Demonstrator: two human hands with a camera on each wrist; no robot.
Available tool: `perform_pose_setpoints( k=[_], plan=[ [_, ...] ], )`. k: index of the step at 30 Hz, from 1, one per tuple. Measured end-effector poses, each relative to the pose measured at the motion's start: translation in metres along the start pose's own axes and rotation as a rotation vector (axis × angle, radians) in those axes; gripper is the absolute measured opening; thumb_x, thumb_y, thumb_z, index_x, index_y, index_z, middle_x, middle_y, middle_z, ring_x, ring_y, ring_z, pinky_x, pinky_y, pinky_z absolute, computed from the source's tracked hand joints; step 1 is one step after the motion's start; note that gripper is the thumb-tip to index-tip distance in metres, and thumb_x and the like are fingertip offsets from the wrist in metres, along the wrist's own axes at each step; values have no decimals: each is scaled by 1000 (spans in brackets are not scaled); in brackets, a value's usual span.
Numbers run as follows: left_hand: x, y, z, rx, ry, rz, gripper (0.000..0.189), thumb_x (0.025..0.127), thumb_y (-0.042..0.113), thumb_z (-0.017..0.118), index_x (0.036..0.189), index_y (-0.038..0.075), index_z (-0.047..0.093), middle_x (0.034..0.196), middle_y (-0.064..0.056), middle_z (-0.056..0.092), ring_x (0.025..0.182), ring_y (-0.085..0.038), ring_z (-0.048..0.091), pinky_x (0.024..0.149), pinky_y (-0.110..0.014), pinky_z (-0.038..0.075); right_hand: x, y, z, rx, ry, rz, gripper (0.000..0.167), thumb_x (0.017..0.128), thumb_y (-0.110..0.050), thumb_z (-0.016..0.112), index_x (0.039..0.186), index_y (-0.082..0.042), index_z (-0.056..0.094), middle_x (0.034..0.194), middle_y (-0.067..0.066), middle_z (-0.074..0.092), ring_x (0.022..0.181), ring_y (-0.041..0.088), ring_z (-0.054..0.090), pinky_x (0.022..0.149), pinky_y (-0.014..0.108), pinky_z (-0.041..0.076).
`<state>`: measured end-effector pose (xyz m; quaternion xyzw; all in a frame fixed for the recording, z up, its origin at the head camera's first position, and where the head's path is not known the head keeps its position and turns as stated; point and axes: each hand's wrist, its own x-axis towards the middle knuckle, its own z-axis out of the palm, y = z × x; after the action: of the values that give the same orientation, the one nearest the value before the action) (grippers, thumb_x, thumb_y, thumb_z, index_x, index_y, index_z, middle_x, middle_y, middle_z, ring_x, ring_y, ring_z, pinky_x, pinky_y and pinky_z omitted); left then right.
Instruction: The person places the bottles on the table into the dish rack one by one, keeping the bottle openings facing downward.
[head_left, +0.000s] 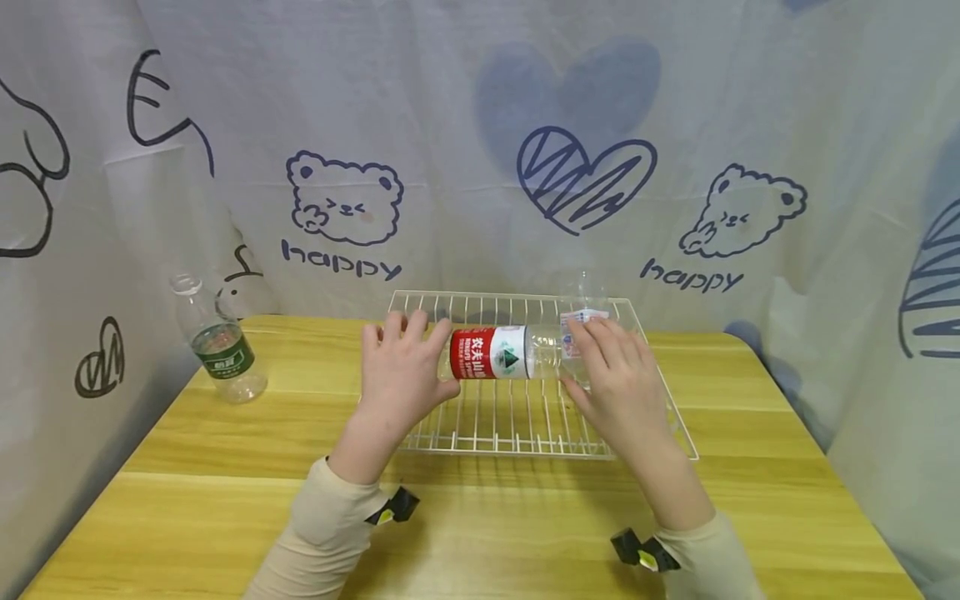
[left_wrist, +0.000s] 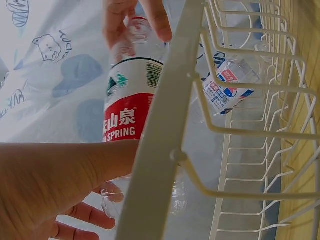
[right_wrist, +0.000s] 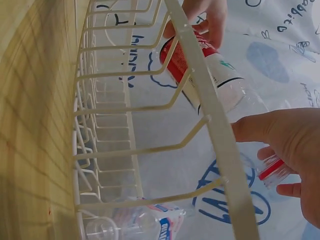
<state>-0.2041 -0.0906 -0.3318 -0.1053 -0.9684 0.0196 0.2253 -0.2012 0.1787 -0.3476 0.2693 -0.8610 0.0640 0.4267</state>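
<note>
A clear plastic water bottle point(head_left: 489, 352) with a red and white label lies sideways over the white wire rack point(head_left: 495, 454). My left hand point(head_left: 401, 367) grips its base end, thumb on the near side and fingers over the far side. At the neck end, my right hand point(head_left: 622, 383) holds the bottle between thumb and fingers; a red ring point(right_wrist: 271, 169) shows on the neck in the right wrist view. A second clear bottle point(left_wrist: 229, 85), with a white, blue and red label, lies in the rack, partly behind my right hand in the head view.
On the left of the wooden table point(head_left: 247, 517) stands an uncapped clear bottle point(head_left: 223, 350) with a green label. The rack's raised wire rim point(left_wrist: 170, 105) surrounds its inside. A printed curtain point(head_left: 450, 100) hangs behind the table and at both sides.
</note>
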Motion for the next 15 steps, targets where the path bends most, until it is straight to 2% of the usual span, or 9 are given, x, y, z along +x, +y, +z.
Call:
perform_pose_setpoints(
  k=[5,9,11,15],
  plan=[
    [1,-1,-1,-24,-13,-8,80,66,58,81,132,26,49,122,-8,56,116,-32,46,91,-49,36,-3,6,6,-4,21,-23,70,69,-29,86,126,-1,58,120,19,63,114,38,57,100,50,44],
    [2,-4,-2,-70,6,-13,81,68,56,81,136,26,47,124,-9,56,117,-32,47,92,-49,36,-5,10,9,11,41,-32,70,67,-30,87,123,1,58,115,19,64,108,37,59,97,49,46],
    [3,-6,-1,-107,31,-12,81,70,54,80,138,26,46,124,-9,56,116,-32,47,91,-49,36,-5,12,11,30,49,-34,71,66,-30,87,123,1,58,113,19,64,105,37,59,96,50,46],
    [5,-11,0,-186,137,-3,77,74,48,79,139,25,44,123,-10,57,112,-32,50,88,-47,38,-6,17,12,66,40,-22,70,67,-32,85,121,2,57,112,19,64,104,36,59,94,49,48]
  ],
)
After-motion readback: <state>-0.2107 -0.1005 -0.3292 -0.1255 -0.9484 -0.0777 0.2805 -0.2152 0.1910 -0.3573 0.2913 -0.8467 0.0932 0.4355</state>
